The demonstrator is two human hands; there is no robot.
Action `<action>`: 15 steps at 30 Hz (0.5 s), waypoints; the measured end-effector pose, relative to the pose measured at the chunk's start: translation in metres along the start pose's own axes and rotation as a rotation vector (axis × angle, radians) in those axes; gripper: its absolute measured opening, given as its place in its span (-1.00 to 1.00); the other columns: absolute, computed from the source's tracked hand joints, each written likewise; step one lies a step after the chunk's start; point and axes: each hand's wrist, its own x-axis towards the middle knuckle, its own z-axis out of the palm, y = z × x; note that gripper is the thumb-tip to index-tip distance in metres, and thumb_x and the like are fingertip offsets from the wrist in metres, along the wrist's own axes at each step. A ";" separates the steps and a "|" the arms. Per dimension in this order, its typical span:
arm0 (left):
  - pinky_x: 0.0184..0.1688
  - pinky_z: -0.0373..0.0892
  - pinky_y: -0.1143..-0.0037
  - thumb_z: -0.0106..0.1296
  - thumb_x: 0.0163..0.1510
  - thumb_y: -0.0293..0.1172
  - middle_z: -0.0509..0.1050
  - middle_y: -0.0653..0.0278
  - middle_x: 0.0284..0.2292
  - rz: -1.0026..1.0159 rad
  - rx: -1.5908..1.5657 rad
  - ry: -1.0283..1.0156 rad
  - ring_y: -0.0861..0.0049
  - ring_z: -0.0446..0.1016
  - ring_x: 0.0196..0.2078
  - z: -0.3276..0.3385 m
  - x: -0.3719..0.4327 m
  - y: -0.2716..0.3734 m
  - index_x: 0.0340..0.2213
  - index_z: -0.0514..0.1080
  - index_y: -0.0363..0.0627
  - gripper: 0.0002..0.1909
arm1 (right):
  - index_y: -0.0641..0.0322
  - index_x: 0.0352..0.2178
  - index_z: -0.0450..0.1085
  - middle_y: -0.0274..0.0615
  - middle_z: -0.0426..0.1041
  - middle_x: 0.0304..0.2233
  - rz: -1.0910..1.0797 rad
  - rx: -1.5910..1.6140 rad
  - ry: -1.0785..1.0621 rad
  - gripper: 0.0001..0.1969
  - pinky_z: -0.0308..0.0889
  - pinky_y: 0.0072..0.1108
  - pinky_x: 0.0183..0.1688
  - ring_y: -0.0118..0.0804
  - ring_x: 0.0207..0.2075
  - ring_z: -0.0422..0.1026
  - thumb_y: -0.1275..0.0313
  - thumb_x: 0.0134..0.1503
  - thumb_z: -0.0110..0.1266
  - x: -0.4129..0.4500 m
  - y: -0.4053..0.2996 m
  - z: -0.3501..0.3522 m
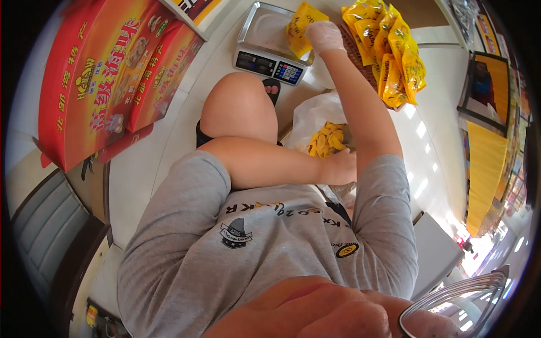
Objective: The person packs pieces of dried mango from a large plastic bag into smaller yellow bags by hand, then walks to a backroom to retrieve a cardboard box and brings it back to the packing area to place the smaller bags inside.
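Observation:
My right hand (325, 37), in a thin clear glove, grips the edge of a yellow printed packet (302, 31). That packet stands at the right side of a digital scale's metal tray (263, 29). Nearer to me, a clear plastic bag (315, 110) lies open with yellow dried chips (327, 141) inside. At its near side is my left hand (338, 167), which looks bare and slightly blurred. My right arm hides the left fingertips, so their hold cannot be seen.
Several filled yellow packets (391, 50) are heaped right of the scale. Large red printed boxes (91, 84) stand at the left, above a grey padded chair (50, 215). My bent knee (239, 105) rises between them and the plastic bag. A yellow panel (486, 177) is at the right.

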 end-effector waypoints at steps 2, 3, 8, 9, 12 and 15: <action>-0.13 0.40 0.15 -0.02 0.10 -0.27 0.47 -0.03 -0.05 -0.021 0.122 -0.108 0.05 0.40 0.05 -0.030 -0.002 0.008 -0.15 0.53 -0.09 -0.69 | 0.16 -0.30 0.61 -0.03 0.61 -0.28 0.009 0.093 -0.028 -0.67 0.48 -0.27 -0.11 0.03 -0.17 0.58 0.14 0.12 0.16 0.006 -0.009 -0.020; -0.09 0.41 0.20 -0.03 0.08 -0.36 0.50 -0.11 -0.05 -0.054 0.264 -0.298 -0.01 0.39 0.11 -0.048 -0.001 0.018 -0.18 0.55 -0.12 -0.71 | 0.16 -0.30 0.62 -0.03 0.61 -0.29 0.048 0.160 -0.062 -0.58 0.48 -0.28 -0.11 0.01 -0.18 0.59 0.01 0.12 0.16 0.003 -0.008 -0.029; -0.02 0.39 0.04 0.11 0.05 -0.17 0.30 -0.28 0.18 -0.092 0.363 -0.143 -0.12 0.24 0.26 -0.015 -0.015 0.002 0.08 0.42 -0.12 -0.43 | 0.15 -0.30 0.62 -0.07 0.61 -0.24 0.115 0.143 -0.059 -0.56 0.45 -0.37 -0.02 -0.04 -0.14 0.57 -0.02 0.12 0.19 -0.004 -0.017 -0.094; -0.02 0.39 0.04 0.11 0.05 -0.17 0.30 -0.28 0.18 -0.084 0.358 -0.159 -0.12 0.24 0.26 -0.019 -0.015 0.005 0.08 0.42 -0.12 -0.43 | 0.15 -0.30 0.62 -0.07 0.61 -0.24 0.131 0.151 -0.063 -0.56 0.45 -0.37 -0.02 -0.04 -0.14 0.57 -0.02 0.12 0.19 -0.005 -0.010 -0.096; 0.07 0.35 -0.05 0.19 0.05 -0.04 0.24 -0.31 0.21 -0.118 0.302 -0.322 -0.18 0.20 0.28 -0.034 -0.013 0.011 0.16 0.35 -0.12 -0.29 | 0.31 -0.13 0.51 0.05 0.51 -0.09 0.187 0.208 -0.090 -0.30 0.15 -0.27 0.25 -0.01 0.11 0.38 -0.20 0.11 0.08 -0.001 0.003 -0.085; 0.13 0.30 -0.09 0.24 0.02 0.07 0.18 -0.33 0.25 -0.137 0.334 -0.371 -0.21 0.16 0.30 -0.031 -0.012 0.011 0.20 0.32 -0.13 -0.19 | 0.31 -0.19 0.53 0.04 0.52 -0.13 0.198 0.153 0.101 -0.31 0.20 -0.20 0.20 -0.02 0.08 0.40 -0.22 0.09 0.08 0.000 0.006 -0.078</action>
